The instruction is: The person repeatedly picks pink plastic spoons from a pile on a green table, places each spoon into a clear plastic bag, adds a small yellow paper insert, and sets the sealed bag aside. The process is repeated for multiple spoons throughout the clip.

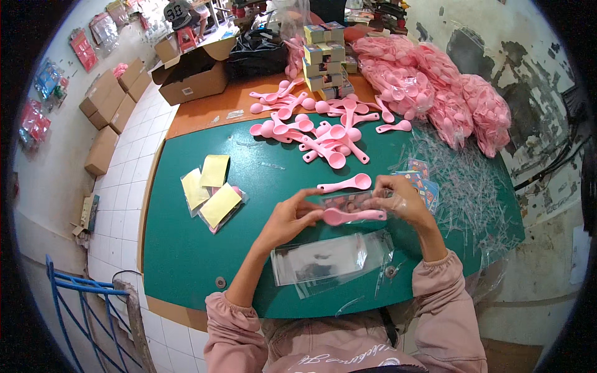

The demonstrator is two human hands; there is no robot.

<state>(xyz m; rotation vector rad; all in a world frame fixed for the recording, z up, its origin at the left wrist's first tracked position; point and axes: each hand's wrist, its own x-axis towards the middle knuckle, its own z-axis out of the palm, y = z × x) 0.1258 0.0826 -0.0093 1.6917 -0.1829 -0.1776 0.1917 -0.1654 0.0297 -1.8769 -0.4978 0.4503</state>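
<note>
Left hand (286,219): held clear plastic sleeve (336,202), apparently steadying it
Right hand (402,199): pinched opposite end
Pink plastic spoon (336,216): sat between

Bright light with soft shadows covers the worktop (180,261), glare streaks the near bags (323,260), and fisheye distortion bends the black-rimmed edges.

We list: pink spoons (345,184) nearest us, two; heaped spoons (329,153), more than a dozen, overlapping too closely for our exact count; yellow cards (221,206), three; bulging clear bags of spoons (444,93), at least three; round metal table fittings (221,283), two; large open cardboard box (198,89), one; black plastic bag (258,55), one.
</note>
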